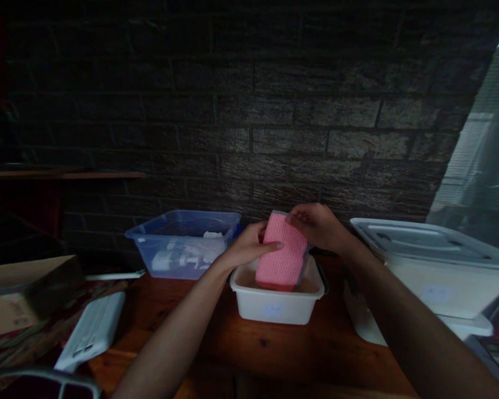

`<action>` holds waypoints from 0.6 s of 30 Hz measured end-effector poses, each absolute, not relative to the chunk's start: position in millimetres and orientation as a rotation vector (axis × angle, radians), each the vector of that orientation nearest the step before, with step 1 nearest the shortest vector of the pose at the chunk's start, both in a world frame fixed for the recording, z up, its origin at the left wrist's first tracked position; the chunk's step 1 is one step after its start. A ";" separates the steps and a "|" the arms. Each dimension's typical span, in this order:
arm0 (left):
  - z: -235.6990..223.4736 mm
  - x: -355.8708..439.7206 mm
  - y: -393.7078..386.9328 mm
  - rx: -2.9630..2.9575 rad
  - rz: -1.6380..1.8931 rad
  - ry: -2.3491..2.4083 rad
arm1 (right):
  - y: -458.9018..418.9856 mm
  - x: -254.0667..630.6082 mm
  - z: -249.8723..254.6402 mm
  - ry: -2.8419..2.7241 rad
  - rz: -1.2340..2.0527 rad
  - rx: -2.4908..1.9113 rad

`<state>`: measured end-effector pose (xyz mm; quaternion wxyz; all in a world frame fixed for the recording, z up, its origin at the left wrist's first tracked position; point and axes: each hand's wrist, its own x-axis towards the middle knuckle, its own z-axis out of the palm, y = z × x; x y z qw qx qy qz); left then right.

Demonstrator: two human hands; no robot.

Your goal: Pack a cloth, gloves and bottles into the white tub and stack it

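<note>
dimly lit brick wall [249, 138], brown wooden table [216, 338]

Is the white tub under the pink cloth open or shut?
The white tub is open. No lid covers it, and you can see its inside on both sides of the pink cloth.

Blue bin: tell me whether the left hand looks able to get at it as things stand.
Probably yes, if the left hand lets go of the pink cloth: the blue bin stands close beside it, open at the top, with nothing visible blocking the way.
</note>
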<state>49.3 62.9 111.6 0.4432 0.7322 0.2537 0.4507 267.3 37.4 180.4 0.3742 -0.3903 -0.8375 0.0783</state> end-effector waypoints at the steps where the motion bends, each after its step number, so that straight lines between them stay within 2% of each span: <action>1: 107.8 45.9 63.7 1.822 1.054 0.662 | 37.9 267.8 183.1 -2.131 0.215 -1.000; 8: 93.8 13.8 70.7 1.679 0.921 0.731 | 31.6 279.2 219.6 -1.969 0.401 -1.063; 13: 91.2 3.6 75.3 1.360 1.078 0.658 | 32.9 295.2 233.8 -1.737 0.334 -1.214; 18: 93.8 4.8 79.3 1.092 1.236 0.615 | 39.4 302.1 221.8 -1.592 0.340 -1.311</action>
